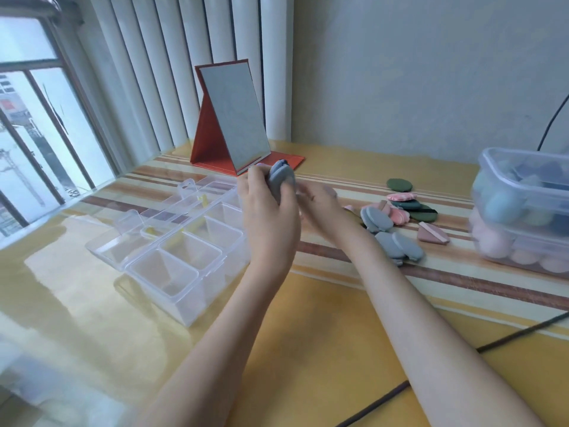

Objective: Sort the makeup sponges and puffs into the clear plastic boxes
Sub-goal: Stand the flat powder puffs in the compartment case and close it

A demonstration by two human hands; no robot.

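Note:
My left hand (271,217) grips grey puffs (281,180) above the right end of the clear compartment box (172,248), whose lids stand open. My right hand (320,201) is blurred just right of the left hand, fingers relaxed, close to the grey puffs; whether it touches them is unclear. A loose pile lies on the table to the right: grey puffs (397,241), pink puffs (400,214), dark green puffs (400,184) and a pink triangular puff (431,232).
A red folding mirror (234,124) stands behind the hands. Two stacked clear tubs (523,211) full of sponges sit at the right edge. A black cable (400,388) crosses the yellow striped tablecloth at the front right. A window is on the left.

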